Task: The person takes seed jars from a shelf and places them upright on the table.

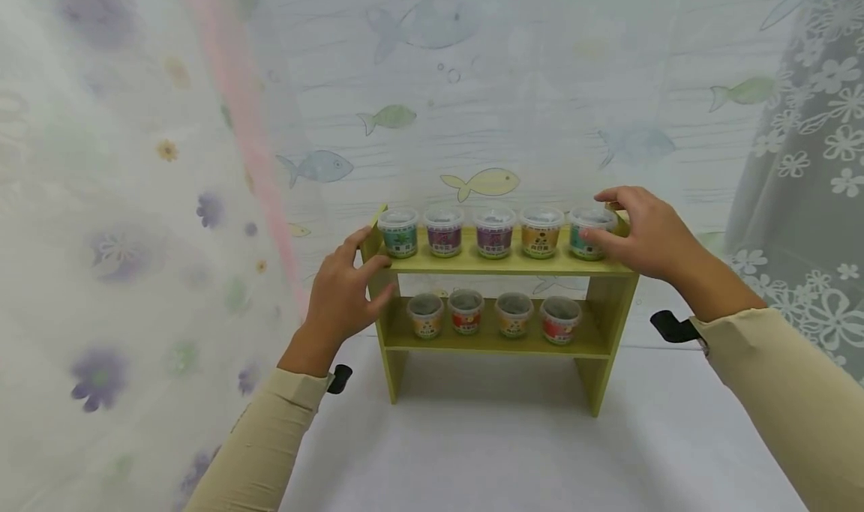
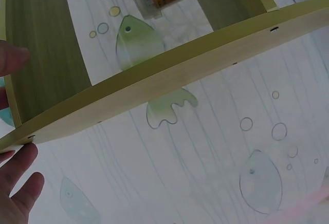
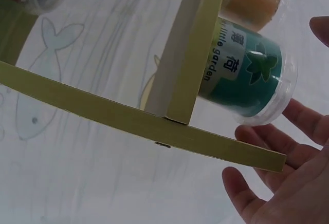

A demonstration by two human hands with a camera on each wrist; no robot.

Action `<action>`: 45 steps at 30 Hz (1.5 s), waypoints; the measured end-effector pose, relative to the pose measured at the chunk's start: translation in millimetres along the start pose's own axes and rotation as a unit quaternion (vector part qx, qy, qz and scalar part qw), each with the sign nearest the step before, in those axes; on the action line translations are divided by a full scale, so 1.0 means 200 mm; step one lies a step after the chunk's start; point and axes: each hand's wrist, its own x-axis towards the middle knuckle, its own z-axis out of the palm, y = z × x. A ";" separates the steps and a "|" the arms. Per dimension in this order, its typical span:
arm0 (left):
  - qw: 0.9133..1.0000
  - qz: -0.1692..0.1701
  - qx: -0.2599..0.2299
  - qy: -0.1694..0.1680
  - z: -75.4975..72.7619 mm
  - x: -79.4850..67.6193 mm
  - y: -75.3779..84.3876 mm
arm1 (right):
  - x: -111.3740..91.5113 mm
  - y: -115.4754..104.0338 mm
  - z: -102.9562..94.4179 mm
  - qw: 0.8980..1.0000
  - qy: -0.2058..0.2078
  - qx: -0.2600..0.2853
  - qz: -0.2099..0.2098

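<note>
A small yellow-green two-tier shelf [image 1: 499, 353] stands on the white surface. My left hand [image 1: 344, 291] grips its left side panel near the top, with fingers on both faces of the panel [image 2: 154, 75]. My right hand [image 1: 644, 231] is at the upper right end, its spread thumb and fingers around a teal-labelled clear plastic cup [image 1: 582, 241]. In the right wrist view, the thumb [image 3: 320, 30] stands apart from this cup [image 3: 241, 70], while other fingers [image 3: 303, 116] lie behind its rim and the right panel [image 3: 221, 149].
Beside the teal cup on the upper tier are a yellow cup [image 1: 540, 235], two purple cups [image 1: 494, 236] and another teal cup [image 1: 400, 235]. The lower tier holds yellow cups [image 1: 425, 318] and red cups [image 1: 560, 323]. A fish-print curtain [image 1: 472, 107] hangs close behind.
</note>
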 end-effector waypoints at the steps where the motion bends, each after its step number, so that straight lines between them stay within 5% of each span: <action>1: 1.000 -0.002 -0.001 -0.001 0.00 0.00 0.00 | 0.01 0.00 0.00 1.000 -0.007 0.005 0.006; 13: 1.000 0.002 0.008 0.005 0.02 0.01 0.00 | 0.06 0.03 -0.03 0.995 -0.069 0.037 0.067; 45: 0.998 0.058 0.012 0.033 0.03 0.00 -0.01 | 0.11 0.04 -0.08 0.988 -0.134 0.026 0.070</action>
